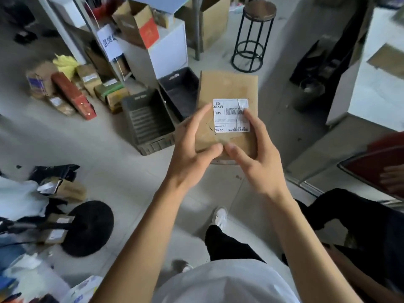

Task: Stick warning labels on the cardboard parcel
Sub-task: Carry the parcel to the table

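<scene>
- The cardboard parcel (227, 90) is held up in front of the person, above the floor (122, 162) and the two dark plastic crates (150, 121).
- A white barcode label (231, 115) sits on its upper face — printing upside down.
- Left hand (192, 149) grips the parcel's left edge, thumb on top.
- Right hand (255, 158) grips the right side, its fingers (251, 118) pressing on the label's edge.

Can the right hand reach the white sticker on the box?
Probably yes. The right hand already holds the parcel, one finger touching the white label; nothing covers it.
</scene>
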A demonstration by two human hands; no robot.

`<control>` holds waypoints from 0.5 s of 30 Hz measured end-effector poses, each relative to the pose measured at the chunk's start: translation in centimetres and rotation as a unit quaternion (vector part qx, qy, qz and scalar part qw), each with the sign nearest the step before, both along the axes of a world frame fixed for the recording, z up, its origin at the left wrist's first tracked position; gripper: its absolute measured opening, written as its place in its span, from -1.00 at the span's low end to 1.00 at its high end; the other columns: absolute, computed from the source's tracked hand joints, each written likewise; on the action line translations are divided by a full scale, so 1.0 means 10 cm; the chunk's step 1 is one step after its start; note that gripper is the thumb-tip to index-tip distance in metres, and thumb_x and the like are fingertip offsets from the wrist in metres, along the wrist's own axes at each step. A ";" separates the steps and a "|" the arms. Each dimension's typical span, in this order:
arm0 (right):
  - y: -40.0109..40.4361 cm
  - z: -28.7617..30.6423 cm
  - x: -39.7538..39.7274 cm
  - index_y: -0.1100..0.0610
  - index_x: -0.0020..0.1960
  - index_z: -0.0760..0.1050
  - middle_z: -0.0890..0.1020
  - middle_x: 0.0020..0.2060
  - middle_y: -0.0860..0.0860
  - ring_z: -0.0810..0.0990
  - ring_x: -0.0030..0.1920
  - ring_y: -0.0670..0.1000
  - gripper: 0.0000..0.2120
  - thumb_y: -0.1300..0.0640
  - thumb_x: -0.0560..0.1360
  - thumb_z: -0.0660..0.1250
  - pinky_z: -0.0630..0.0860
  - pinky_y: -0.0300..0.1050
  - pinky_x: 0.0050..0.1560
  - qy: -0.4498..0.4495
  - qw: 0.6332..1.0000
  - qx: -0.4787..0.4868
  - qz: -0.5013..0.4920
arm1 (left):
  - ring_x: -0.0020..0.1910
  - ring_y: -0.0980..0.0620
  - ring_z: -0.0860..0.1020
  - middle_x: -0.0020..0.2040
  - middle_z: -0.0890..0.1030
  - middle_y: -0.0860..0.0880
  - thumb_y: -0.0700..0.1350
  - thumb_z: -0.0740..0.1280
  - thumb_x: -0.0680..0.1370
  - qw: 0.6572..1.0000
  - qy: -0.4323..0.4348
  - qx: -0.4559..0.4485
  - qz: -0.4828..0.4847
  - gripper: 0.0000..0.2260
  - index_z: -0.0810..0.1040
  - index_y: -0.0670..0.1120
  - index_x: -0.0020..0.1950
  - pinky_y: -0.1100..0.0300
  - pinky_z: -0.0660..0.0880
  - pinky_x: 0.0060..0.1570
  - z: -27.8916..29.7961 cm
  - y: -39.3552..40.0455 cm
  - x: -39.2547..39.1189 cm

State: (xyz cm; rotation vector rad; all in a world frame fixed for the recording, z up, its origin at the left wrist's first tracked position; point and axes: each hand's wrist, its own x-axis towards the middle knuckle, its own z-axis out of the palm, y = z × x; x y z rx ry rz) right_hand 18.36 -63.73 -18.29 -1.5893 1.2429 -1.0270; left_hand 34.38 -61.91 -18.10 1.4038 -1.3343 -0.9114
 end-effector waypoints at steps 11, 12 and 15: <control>-1.78 0.02 -0.47 -0.16 0.47 0.29 0.45 0.37 -0.26 0.41 0.35 -0.28 -0.36 0.07 0.46 0.44 0.38 -0.27 0.35 -0.010 0.999 -0.001 -0.054 | 0.42 0.34 0.30 0.37 0.39 0.18 -0.20 0.39 0.43 0.998 0.003 0.001 -0.060 -0.35 0.34 0.21 0.47 0.64 0.27 0.19 -0.01 -1.94 -0.45; -1.92 0.02 -0.50 -0.17 0.46 0.29 0.46 0.36 -0.26 0.42 0.34 -0.27 -0.36 0.06 0.46 0.44 0.40 -0.26 0.34 -0.014 0.998 0.002 -0.059 | 0.45 0.28 0.29 0.40 0.37 0.12 -0.16 0.39 0.43 0.998 0.000 0.006 -0.062 -0.34 0.33 0.22 0.48 0.65 0.27 0.18 -0.02 -2.11 -0.48; -2.42 0.00 -0.58 -0.16 0.46 0.30 0.48 0.32 -0.28 0.45 0.31 -0.28 -0.37 0.09 0.46 0.44 0.42 -0.33 0.28 -0.018 0.997 0.007 -0.069 | 0.45 0.25 0.29 0.42 0.34 0.09 -0.13 0.38 0.43 0.997 0.006 0.020 -0.070 -0.33 0.30 0.27 0.49 0.65 0.30 0.15 -0.06 -2.62 -0.57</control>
